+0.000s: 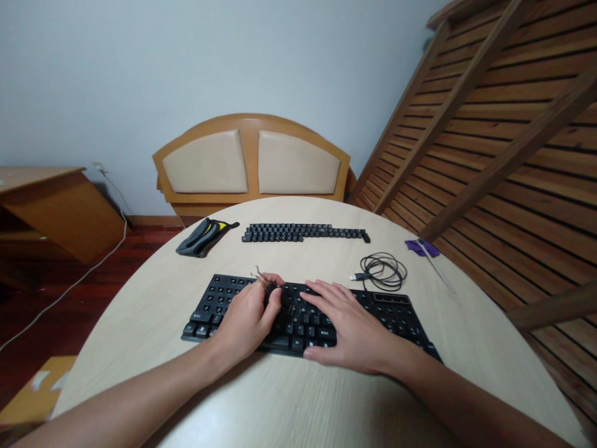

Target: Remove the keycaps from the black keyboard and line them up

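Observation:
A black keyboard [284, 323] lies across the near part of the table, some keycaps still on it and bare key sockets showing at its left and upper parts. My left hand [252, 311] is closed over its left-centre, shut on a keycap puller [259, 274] whose thin wire ends stick up past the fingers; the rest is hidden. Flat on the keyboard's middle right rests my right hand [349, 317], fingers stretched and apart, thumb at the front edge. Beyond the keyboard, loose black keycaps [284, 232] stand in neat rows.
On the round table [224, 398] are a grey and yellow cloth item [205, 238] at left, a coiled USB cable [385, 272], and a purple cloth [422, 247] with a thin stick-like tool [436, 267] at right. A wooden headboard [252, 162] and slatted wooden frame [489, 124] stand behind.

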Demonstrator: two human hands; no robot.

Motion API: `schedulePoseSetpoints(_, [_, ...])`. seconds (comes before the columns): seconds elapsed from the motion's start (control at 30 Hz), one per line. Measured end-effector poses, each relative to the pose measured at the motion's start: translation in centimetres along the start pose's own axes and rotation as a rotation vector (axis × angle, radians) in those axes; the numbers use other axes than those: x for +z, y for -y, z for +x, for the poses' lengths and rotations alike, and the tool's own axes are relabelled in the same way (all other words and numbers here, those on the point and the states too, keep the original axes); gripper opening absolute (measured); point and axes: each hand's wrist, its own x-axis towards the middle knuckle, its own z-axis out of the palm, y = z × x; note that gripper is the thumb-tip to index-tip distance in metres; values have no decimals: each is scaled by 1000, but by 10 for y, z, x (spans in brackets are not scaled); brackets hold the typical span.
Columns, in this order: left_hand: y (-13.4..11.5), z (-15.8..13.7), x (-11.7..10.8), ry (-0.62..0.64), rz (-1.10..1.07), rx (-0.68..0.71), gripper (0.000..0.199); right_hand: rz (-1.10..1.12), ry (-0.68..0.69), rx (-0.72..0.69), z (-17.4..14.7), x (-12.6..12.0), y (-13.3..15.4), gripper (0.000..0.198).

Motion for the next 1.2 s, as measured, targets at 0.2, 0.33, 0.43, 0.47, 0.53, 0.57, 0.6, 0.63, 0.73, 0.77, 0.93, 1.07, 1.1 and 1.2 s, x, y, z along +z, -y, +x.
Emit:
schedulePoseSetpoints(0.2, [-2, -2, 2, 24, -52, 26, 15, -20, -13, 2, -1, 2, 5, 84])
schedulePoseSetpoints(0.33, [-1, -1, 1, 45, -140, -20, 16, -42, 22, 7, -7, -2, 5, 86])
schedulePoseSetpoints(0.43, [-1, 0, -1, 60, -181, -43, 16, -59, 86, -12, -11, -6, 4, 89])
schedulePoseSetpoints(0.47, [-2, 1, -1, 65, -187, -46, 17, -66, 104, -15, -12, -7, 4, 89])
schedulePoseSetpoints(0.53, [-3, 1, -2, 77, -197, -50, 17, -77, 127, -12, -12, -8, 4, 88])
schedulePoseSetpoints(0.57, [-3, 1, -2, 81, -203, -53, 18, -80, 130, -10, -11, -8, 4, 88])
schedulePoseSetpoints(0.6, [-3, 0, -2, 84, -211, -56, 18, -82, 130, -10, -11, -8, 5, 88])
schedulePoseSetpoints(0.63, [-4, 0, -2, 87, -218, -60, 18, -84, 125, -11, -10, -7, 5, 87])
schedulePoseSetpoints(0.73, [-3, -1, -3, 98, -240, -71, 17, -79, 93, -25, -9, -5, 4, 83])
schedulePoseSetpoints(0.77, [-3, -1, -3, 102, -252, -74, 17, -79, 81, -30, -9, -4, 4, 81])
schedulePoseSetpoints(0.93, [-3, -2, -5, 150, -323, -71, 18, -96, 54, -59, -10, -2, 2, 76])
schedulePoseSetpoints(1.07, [-4, -2, -6, 177, -342, -55, 18, -85, 46, -76, -10, -1, 3, 72])
schedulePoseSetpoints(1.1, [-4, -2, -6, 182, -340, -52, 17, -83, 45, -75, -10, -1, 3, 71])
schedulePoseSetpoints(1.2, [-4, -1, -6, 191, -313, -41, 17, -88, 54, -77, -10, -2, 5, 69])
